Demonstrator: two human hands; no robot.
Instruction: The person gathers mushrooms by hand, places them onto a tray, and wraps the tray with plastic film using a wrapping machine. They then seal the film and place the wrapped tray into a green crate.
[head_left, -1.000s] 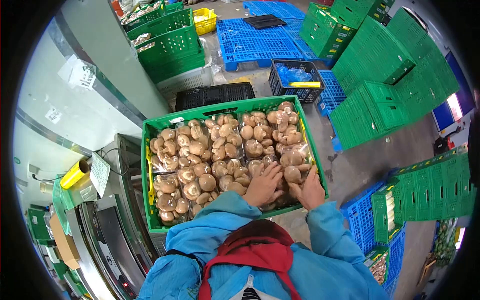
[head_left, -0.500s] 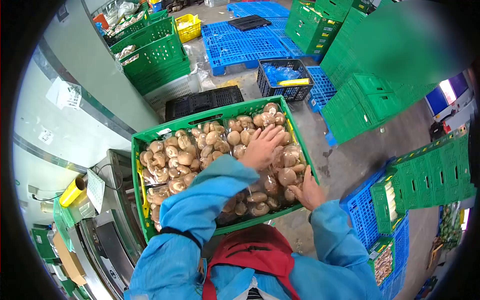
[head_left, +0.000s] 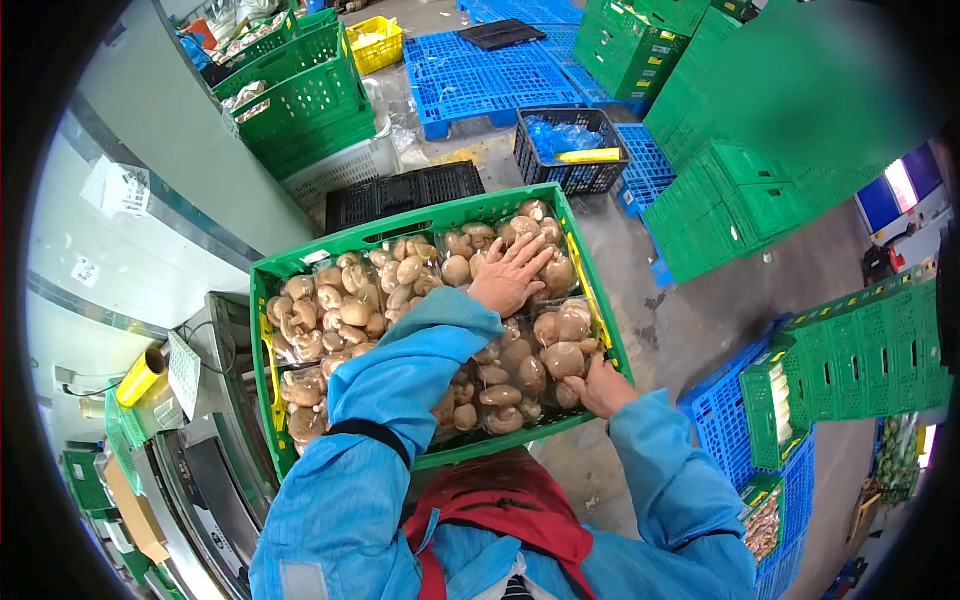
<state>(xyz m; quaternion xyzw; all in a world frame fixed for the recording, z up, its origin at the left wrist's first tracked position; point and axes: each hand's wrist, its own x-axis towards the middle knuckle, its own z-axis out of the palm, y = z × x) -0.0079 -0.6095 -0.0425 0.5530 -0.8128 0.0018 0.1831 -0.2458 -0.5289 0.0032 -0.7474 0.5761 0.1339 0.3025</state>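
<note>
In the head view a green crate (head_left: 345,243) is filled with clear film-wrapped packs of brown mushrooms (head_left: 400,275). My left hand (head_left: 510,273) lies palm down with fingers spread over the packs at the upper right of the crate, holding nothing. At the crate's right side, my right hand (head_left: 602,388) grips the edge of a mushroom pack (head_left: 562,340), its thumb and fingers bent against the film. Part of that hand's grip is hidden between the pack and the crate wall.
Beyond the crate are a black crate (head_left: 405,195), a black basket (head_left: 590,185) with blue plastic, and blue pallets (head_left: 480,80). Green crates stand stacked at right (head_left: 720,200) and back left (head_left: 300,105). A metal machine (head_left: 215,470) borders the left.
My left hand has slid slightly left and up across the packs. My right hand has shifted a little left and down, its fingers closing nearer the pack's edge.
</note>
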